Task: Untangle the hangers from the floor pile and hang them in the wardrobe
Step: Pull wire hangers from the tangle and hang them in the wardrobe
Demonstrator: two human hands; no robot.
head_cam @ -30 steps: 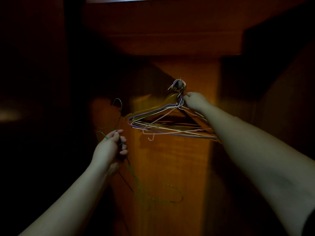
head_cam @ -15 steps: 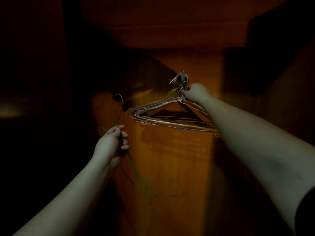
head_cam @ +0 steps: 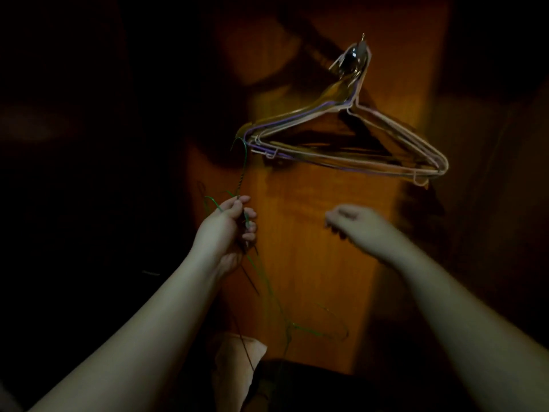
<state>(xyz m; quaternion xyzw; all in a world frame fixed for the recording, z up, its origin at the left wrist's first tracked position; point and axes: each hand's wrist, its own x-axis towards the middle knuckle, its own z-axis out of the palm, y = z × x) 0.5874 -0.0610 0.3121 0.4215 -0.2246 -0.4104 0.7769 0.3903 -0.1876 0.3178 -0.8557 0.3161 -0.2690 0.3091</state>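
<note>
Bundle of wire hangers [head_cam: 341,135], pale pink, white and purple, hooks gathered on one metal peg [head_cam: 355,59] high on the wardrobe's wooden panel [head_cam: 312,233]. Shoulders fan down to left and right; bottom bars tilt, right end lower. Small notch loops at both lower corners.

Green wire hangers [head_cam: 242,173], thin, with a twisted neck, held upright well below and left of the peg; hook tip reaches the hung bundle's left corner. Their lower loops trail down in front of the panel's bottom edge, dim.

Our single head-worn wide view, facing forward, close to our orange-brown wooden wardrobe panel [head_cam: 312,233] at arm's reach.
</note>
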